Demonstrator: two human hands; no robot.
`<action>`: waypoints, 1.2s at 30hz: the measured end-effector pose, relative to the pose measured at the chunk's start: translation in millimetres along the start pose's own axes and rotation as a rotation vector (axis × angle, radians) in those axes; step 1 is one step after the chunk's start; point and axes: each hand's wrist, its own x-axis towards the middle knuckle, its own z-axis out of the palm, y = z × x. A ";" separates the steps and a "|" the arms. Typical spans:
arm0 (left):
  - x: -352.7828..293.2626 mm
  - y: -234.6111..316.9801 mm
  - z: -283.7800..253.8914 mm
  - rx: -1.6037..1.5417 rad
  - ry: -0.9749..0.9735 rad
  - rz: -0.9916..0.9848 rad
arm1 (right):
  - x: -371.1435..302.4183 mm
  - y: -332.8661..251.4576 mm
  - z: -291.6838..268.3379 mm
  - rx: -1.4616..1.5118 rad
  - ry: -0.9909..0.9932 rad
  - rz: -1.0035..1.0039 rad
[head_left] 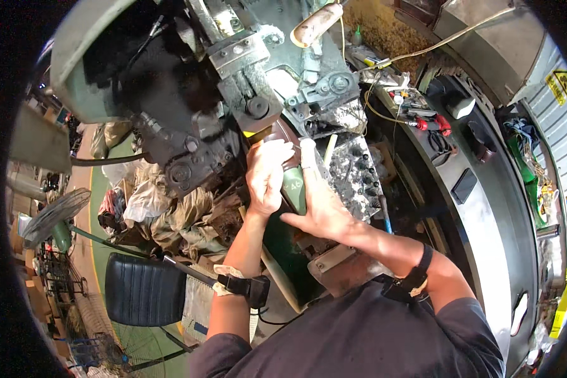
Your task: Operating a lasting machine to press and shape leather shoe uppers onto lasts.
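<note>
A tapered green-and-brown piece (295, 188) sits at the near edge of the machine (240, 55), gripped between 2 hands: left hand (268, 173) curled against its left side, right hand (324, 209) flatter along its right. Work seems underway; what is finished or remaining, I cannot tell.

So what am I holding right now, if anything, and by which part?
A tapered green piece: your left hand grips its left side, your right hand its right side. Its upper end is unclear.
</note>
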 end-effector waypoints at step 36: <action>-42.3 224.5 403.3 -0.990 -0.491 -1.431 | -431.1 110.6 -295.3 1.097 1.247 0.771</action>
